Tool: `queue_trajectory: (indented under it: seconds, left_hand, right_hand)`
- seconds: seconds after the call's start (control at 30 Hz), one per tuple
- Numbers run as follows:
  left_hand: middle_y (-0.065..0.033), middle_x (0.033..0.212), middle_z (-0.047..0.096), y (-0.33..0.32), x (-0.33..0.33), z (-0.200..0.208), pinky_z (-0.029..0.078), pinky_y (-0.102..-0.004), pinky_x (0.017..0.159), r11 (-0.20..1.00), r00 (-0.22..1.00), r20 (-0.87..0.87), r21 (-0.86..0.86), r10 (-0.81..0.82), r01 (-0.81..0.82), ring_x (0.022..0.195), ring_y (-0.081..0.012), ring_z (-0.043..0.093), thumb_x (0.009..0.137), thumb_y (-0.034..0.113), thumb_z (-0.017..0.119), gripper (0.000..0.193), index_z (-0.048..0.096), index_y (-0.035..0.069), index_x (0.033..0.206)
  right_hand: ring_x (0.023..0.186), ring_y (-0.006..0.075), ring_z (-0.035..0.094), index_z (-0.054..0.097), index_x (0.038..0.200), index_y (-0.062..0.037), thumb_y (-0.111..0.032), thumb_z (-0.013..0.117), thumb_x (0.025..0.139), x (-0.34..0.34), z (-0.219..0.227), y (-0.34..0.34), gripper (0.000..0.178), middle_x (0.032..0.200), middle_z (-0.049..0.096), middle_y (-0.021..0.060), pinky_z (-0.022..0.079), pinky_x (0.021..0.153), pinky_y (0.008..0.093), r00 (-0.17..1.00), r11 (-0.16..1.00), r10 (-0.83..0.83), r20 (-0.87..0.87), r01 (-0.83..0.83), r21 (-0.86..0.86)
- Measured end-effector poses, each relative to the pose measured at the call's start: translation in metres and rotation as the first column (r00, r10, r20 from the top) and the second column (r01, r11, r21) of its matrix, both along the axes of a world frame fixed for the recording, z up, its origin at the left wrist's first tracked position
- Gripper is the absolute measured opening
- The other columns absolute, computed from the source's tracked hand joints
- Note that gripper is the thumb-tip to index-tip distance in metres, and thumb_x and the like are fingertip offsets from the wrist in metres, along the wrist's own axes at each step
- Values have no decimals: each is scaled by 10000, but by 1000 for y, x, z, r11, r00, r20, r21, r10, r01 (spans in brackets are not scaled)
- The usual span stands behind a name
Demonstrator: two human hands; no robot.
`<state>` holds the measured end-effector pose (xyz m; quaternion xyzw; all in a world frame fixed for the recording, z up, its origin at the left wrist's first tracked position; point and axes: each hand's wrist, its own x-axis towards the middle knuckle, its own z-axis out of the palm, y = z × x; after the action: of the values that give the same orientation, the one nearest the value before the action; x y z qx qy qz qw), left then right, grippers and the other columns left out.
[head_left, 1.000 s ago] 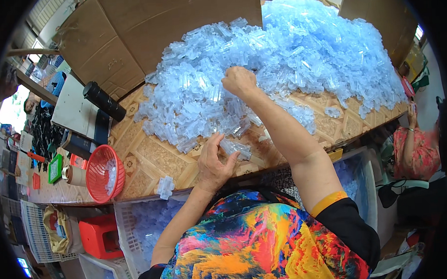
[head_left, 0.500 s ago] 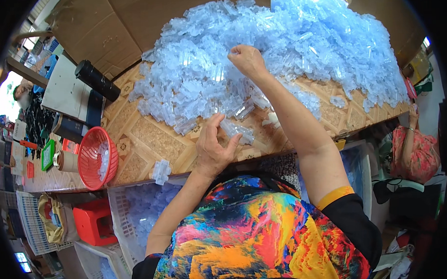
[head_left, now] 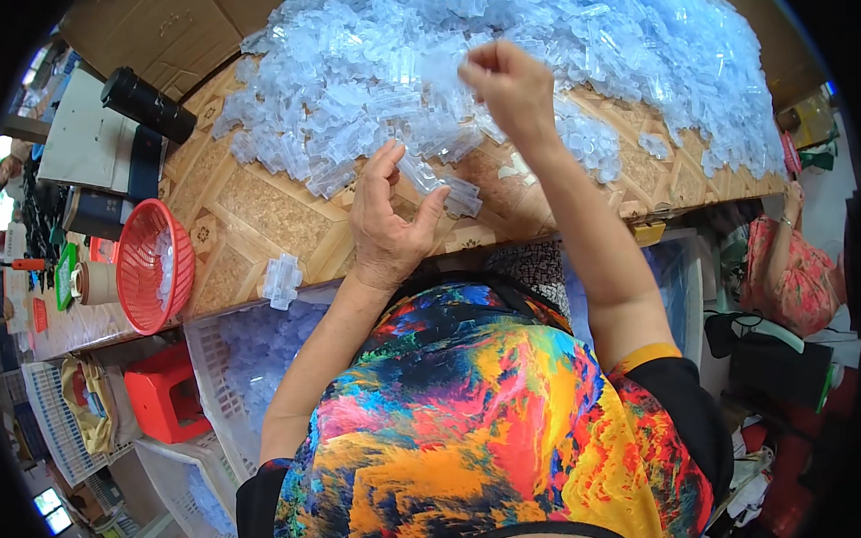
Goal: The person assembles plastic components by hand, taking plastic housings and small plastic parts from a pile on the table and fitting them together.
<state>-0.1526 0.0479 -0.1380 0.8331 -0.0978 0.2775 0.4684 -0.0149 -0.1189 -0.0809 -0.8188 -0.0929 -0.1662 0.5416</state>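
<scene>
A broad heap of clear, bluish plastic pieces (head_left: 377, 91) covers the far part of the table. My left hand (head_left: 386, 223) is at the near side of the heap, thumb and fingers closed round a clear plastic piece (head_left: 420, 173). Against that piece, by the thumb tip, lies another clear piece (head_left: 461, 198). My right hand (head_left: 517, 93) is raised over the heap, fingers curled in a pinch; whatever they hold, if anything, cannot be made out. A small cluster of clear pieces (head_left: 282, 281) lies by the table's front edge, left of my left forearm.
A red plastic basket (head_left: 155, 266) with some clear pieces stands at the left, near a black cylinder (head_left: 148, 103). Below the table are white crates (head_left: 211, 371) of pieces and a red stool (head_left: 165, 392). Cardboard (head_left: 152, 37) walls the back. Another person (head_left: 791, 271) sits far right.
The whole view has shifted, so the table shows higher and further left. My right hand has moved right over the heap. The left hand keeps its place by the same pieces.
</scene>
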Motion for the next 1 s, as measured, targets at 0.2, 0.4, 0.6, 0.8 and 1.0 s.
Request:
queue_trajectory:
  seconds: [0.2, 0.4, 0.6, 0.8, 1.0]
  left_hand:
    - [-230, 1337, 564, -4, -1, 5, 541, -384, 882, 1000, 1000, 5, 1, -20, 20, 1117, -338, 624, 792, 186, 847, 646, 512, 3, 1313]
    - [-209, 1290, 591, -6, -8, 0, 540, -373, 875, 999, 1000, 19, 24, 22, -22, 1073, -315, 637, 794, 171, 842, 641, 516, -5, 1318]
    - [-133, 1106, 646, -4, 3, -1, 531, -337, 877, 967, 988, -137, -253, -72, 35, 977, -213, 650, 823, 149, 819, 590, 535, -3, 1318]
    - [-110, 1132, 640, -5, -8, 32, 526, -322, 909, 826, 941, -94, -512, -325, 234, 1012, -179, 637, 868, 107, 784, 585, 508, -1, 1373]
    - [-112, 1245, 587, -6, -16, 44, 490, -318, 979, 755, 893, -64, -563, -445, 336, 1106, -175, 602, 874, 63, 773, 620, 466, -21, 1407]
  right_hand:
    - [699, 35, 578, 696, 996, 0, -67, 724, 877, -89, -19, -2, 140, 804, 666, -5, 475, 613, 208, 990, 994, 107, -89, -104, 38]
    - [739, 30, 578, 683, 1031, 7, -58, 700, 902, -70, -36, -13, 145, 847, 657, -17, 486, 643, 194, 963, 960, 163, -212, -106, 258]
    - [707, 22, 547, 682, 1069, -14, -42, 695, 902, -97, -38, -4, 170, 844, 636, -32, 459, 623, 192, 968, 950, 239, -77, -216, 227]
    - [774, 32, 534, 582, 1271, -21, -50, 766, 848, -102, -19, -24, 462, 1108, 632, 34, 456, 653, 198, 728, 609, 686, -9, -567, 555]
    - [701, 31, 520, 522, 1408, -47, -101, 830, 765, -115, -8, -22, 715, 825, 545, -37, 431, 595, 193, 709, 596, 706, 12, -602, 532]
